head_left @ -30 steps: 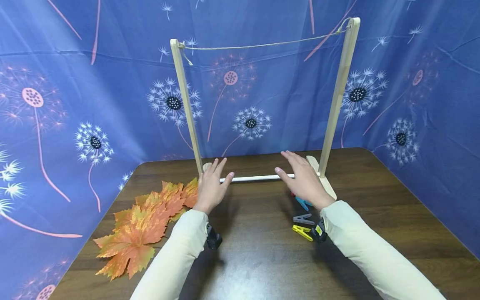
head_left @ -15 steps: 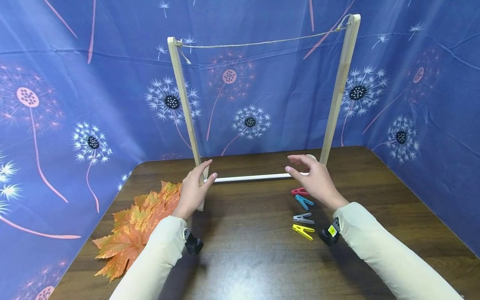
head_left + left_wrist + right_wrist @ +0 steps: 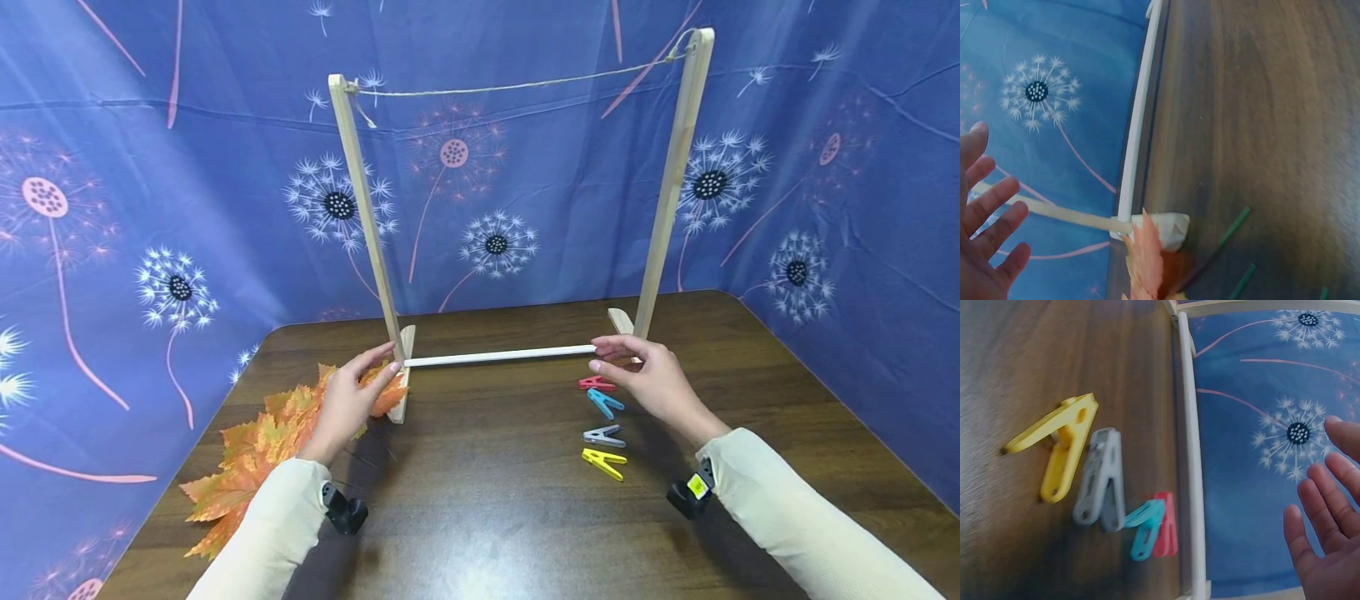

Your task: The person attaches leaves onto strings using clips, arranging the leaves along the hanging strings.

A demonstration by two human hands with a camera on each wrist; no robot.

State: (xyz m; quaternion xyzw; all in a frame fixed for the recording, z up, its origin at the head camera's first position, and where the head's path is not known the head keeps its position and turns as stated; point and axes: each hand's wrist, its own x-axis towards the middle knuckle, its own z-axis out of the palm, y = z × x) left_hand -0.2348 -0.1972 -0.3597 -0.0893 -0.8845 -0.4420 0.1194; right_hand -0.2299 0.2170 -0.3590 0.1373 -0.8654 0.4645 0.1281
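Over the pile of orange artificial maple leaves (image 3: 262, 446), beside the left post (image 3: 360, 192) of a wooden frame, hovers my left hand (image 3: 348, 406). It holds nothing, and its fingers are spread in the left wrist view. My right hand (image 3: 656, 385) is near the right end of the frame's white rod (image 3: 495, 356), also holding nothing. Just left of it lie clothespins: a red one (image 3: 596, 383), a blue one (image 3: 604, 403), a grey one (image 3: 603, 436) and a yellow one (image 3: 603, 463). The left arm covers part of the leaves.
A thin string (image 3: 517, 86) runs between the tops of the left post and the right post (image 3: 675, 175). Flat wooden feet, such as the left one (image 3: 401, 400), stand on the brown table (image 3: 480, 500). Behind hangs a blue dandelion-print cloth (image 3: 555, 167). Green leaf stems (image 3: 1235, 226) stick out.
My hands have moved apart and toward me, the left one to the left over the leaves, the right one to the right. The clothespins have come into fuller view.
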